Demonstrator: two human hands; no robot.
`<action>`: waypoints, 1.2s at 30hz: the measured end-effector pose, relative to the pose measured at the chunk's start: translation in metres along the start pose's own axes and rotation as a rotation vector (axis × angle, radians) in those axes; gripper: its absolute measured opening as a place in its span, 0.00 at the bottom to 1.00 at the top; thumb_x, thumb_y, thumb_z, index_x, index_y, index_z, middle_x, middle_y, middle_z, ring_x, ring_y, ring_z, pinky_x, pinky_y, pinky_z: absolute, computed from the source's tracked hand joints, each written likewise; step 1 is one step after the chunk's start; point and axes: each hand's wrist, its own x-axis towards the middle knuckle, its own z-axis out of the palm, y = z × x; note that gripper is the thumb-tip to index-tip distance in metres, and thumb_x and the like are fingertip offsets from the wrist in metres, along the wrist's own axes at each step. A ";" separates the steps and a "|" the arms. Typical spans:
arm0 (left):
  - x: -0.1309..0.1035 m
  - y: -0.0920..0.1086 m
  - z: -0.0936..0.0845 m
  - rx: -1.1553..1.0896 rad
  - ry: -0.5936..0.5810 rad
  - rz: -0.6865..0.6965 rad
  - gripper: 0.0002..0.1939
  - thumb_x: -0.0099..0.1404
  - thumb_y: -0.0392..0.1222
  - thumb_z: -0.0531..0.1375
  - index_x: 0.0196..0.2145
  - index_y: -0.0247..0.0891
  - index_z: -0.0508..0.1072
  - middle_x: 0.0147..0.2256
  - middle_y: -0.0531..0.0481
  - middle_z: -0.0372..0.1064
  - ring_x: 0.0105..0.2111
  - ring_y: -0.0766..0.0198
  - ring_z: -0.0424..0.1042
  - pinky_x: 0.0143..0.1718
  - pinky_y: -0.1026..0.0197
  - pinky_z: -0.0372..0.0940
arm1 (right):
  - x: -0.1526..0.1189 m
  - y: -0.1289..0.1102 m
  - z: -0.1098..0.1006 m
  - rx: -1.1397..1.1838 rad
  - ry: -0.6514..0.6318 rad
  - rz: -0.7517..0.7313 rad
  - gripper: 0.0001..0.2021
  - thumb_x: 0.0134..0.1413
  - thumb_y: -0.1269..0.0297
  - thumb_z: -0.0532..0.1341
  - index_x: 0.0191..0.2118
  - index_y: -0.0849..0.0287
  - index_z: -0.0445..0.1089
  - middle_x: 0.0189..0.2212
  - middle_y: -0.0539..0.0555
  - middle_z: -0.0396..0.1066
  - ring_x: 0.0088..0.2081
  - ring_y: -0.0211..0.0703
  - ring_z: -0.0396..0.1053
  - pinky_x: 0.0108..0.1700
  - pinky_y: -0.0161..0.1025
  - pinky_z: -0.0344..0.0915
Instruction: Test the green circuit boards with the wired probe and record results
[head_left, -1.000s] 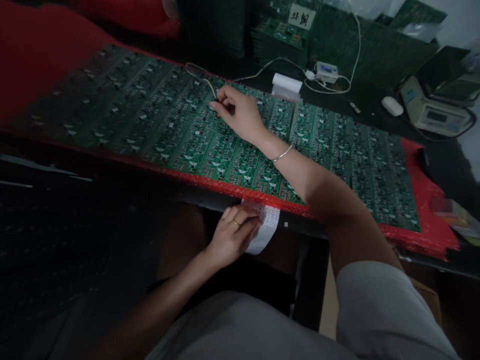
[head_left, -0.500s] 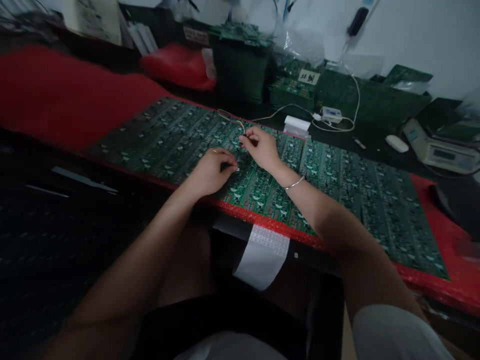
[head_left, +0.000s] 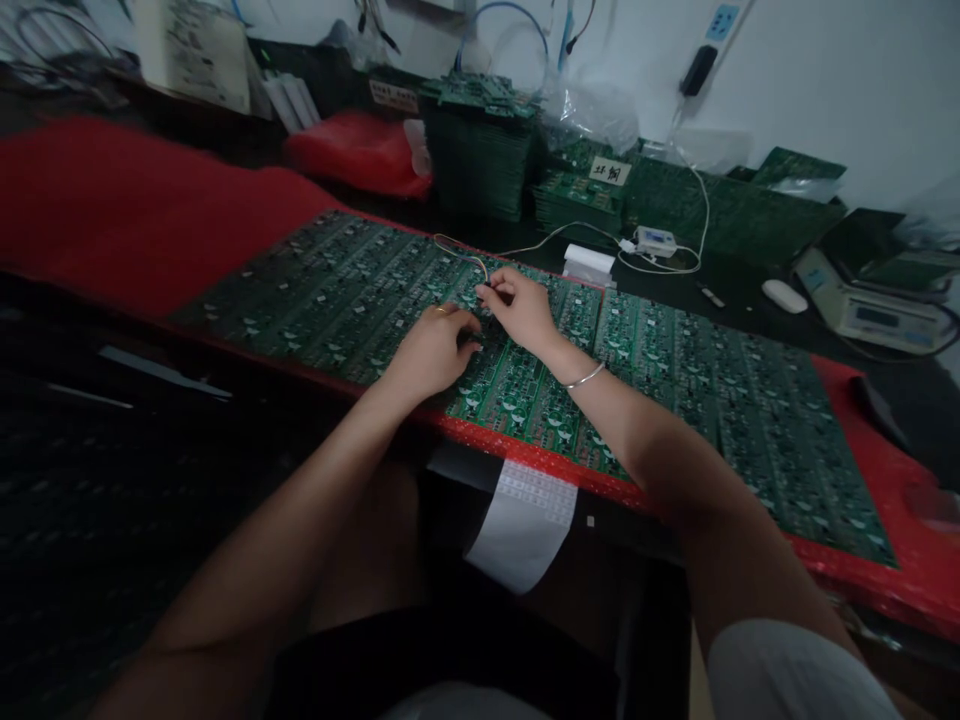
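Rows of green circuit boards (head_left: 517,395) lie on a red sheet across the table. My right hand (head_left: 519,308) pinches the dark end of a thin cable (head_left: 478,262) above the middle boards; the cable loops back behind the fingers. Close by on the left, my left hand (head_left: 439,345) rests low over the boards, fingers curled with thumb and fingertips near each other. Whatever is between those fingertips is too small to make out. The two hands are apart.
Behind the boards stand tall stacks of green boards (head_left: 480,160), a small white device (head_left: 655,241) on the cable, and a white roll (head_left: 589,262). A scale (head_left: 874,305) is at the right. A sticker sheet (head_left: 525,530) hangs from the front edge.
The view has tilted slightly, shifting the scene down. My left hand has moved a little over the boards, its thumb and fingers bent differently. My right hand still holds the cable end.
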 end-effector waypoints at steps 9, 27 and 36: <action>-0.037 0.016 0.009 0.186 0.036 0.176 0.22 0.76 0.49 0.54 0.54 0.33 0.80 0.57 0.32 0.72 0.56 0.40 0.70 0.58 0.36 0.69 | -0.006 -0.005 -0.049 -0.098 -0.108 -0.021 0.13 0.64 0.55 0.65 0.33 0.53 0.63 0.27 0.48 0.75 0.34 0.44 0.77 0.42 0.43 0.69; -0.065 0.037 0.014 0.078 0.231 0.127 0.15 0.75 0.42 0.57 0.54 0.36 0.77 0.58 0.36 0.72 0.59 0.42 0.69 0.59 0.37 0.68 | -0.030 0.002 -0.050 -0.198 -0.118 -0.076 0.11 0.66 0.57 0.65 0.34 0.54 0.66 0.28 0.48 0.74 0.32 0.40 0.72 0.41 0.41 0.66; -0.131 0.102 0.030 -0.132 0.266 0.231 0.09 0.71 0.32 0.63 0.48 0.39 0.75 0.45 0.44 0.76 0.44 0.55 0.75 0.46 0.52 0.72 | -0.030 0.004 -0.050 -0.293 -0.136 -0.084 0.08 0.68 0.59 0.64 0.37 0.53 0.68 0.29 0.47 0.72 0.33 0.40 0.69 0.43 0.40 0.66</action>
